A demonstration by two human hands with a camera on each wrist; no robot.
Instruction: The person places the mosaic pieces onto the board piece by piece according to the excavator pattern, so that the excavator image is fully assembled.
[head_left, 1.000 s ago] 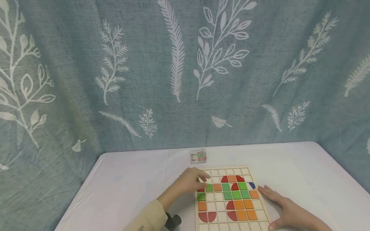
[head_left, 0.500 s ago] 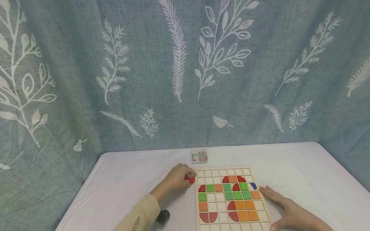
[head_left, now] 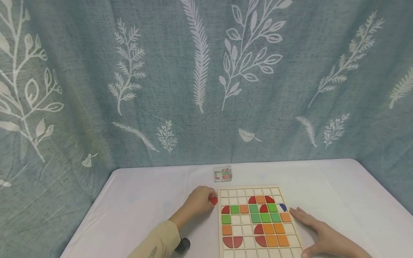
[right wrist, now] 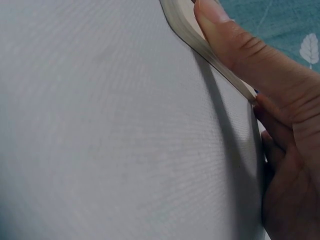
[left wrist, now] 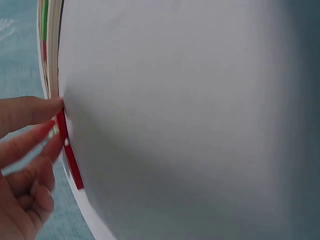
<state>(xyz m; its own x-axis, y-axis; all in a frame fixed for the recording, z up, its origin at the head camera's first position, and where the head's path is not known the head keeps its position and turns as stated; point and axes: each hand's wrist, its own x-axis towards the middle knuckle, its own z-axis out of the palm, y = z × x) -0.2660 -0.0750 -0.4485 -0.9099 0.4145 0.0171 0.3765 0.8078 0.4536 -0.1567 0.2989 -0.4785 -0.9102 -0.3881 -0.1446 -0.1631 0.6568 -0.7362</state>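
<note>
On the table, just left of the wooden grid board (head_left: 239, 252), my left hand (head_left: 198, 200) pinches a red tile (head_left: 213, 201). In the left wrist view, thumb and fingers meet at that red tile (left wrist: 61, 125), and a second red tile (left wrist: 74, 167) lies end to end with it. Fingers partly cover the tiles in the head view. My right hand (head_left: 317, 231) lies with fairly straight fingers along the board's right edge. Its thumb (right wrist: 245, 45) touches the board rim (right wrist: 222, 70) in the right wrist view.
Red rounded, green and orange square tiles (head_left: 267, 228) fill several board cells, with a blue piece (head_left: 283, 207) near the right edge. A small clear box (head_left: 222, 174) with a coloured pattern stands behind the board. A black device (head_left: 184, 245) sits at the left wrist.
My left hand has moved left off the board's upper-left cells to the red tiles on the table, and its fingers have closed in on one. My right hand has stayed in place.
</note>
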